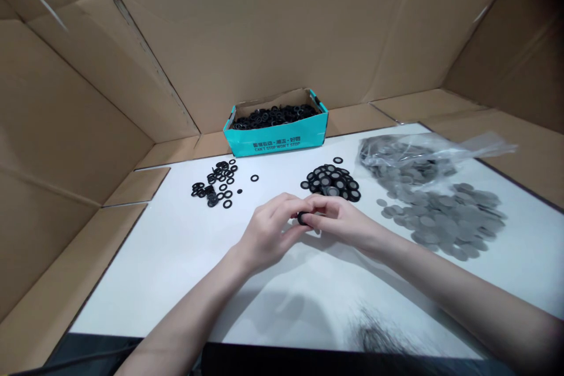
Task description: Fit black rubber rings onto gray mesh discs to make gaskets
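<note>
My left hand point(272, 228) and my right hand point(339, 218) meet over the middle of the white table, fingertips pinched around one small black rubber ring point(302, 218). The right thumb presses at the ring's face. Bits of pale grey show beside and below the fingers, too small to make out fully. Just beyond the hands lies a pile of black rings with grey discs in their centres point(331, 182). Loose black rings point(223, 179) are scattered to the left. Flat grey discs point(449, 220) are heaped to the right.
A turquoise box point(282, 138) full of black rings stands at the back. A clear plastic bag point(405, 158) of grey discs lies at the back right. Cardboard walls point(264, 29) enclose the white table point(145, 282) at the back and sides.
</note>
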`<action>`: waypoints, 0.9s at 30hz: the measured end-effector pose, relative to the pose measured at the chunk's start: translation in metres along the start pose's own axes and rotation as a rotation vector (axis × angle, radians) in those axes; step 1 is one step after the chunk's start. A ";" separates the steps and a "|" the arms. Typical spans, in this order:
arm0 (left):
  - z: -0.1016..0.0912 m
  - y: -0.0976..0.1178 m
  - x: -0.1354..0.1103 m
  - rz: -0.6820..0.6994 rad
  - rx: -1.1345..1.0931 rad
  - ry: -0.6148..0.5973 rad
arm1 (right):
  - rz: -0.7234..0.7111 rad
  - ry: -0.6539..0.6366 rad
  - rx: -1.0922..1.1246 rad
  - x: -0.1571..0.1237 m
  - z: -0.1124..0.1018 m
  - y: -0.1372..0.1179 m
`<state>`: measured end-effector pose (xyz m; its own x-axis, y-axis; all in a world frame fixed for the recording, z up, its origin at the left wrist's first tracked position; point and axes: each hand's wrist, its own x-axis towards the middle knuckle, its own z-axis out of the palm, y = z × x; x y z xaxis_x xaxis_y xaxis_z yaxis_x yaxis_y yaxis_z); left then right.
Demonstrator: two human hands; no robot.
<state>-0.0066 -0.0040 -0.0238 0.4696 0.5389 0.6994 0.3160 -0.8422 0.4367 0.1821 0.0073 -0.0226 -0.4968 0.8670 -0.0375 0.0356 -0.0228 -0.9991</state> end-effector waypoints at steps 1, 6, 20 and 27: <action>0.000 0.000 0.000 0.002 0.000 0.004 | 0.000 -0.002 0.003 0.000 0.000 0.001; 0.000 0.002 0.002 0.005 0.010 0.017 | -0.014 -0.009 0.015 -0.001 0.002 0.002; -0.004 -0.001 0.002 0.036 -0.008 -0.038 | -0.068 0.000 -0.035 -0.002 -0.001 -0.004; -0.005 -0.001 0.003 -0.003 -0.022 -0.160 | -0.086 0.014 -0.075 -0.001 -0.003 -0.001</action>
<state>-0.0099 -0.0018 -0.0194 0.5943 0.5355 0.6000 0.3003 -0.8399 0.4521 0.1853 0.0084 -0.0216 -0.4887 0.8711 0.0494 0.0586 0.0892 -0.9943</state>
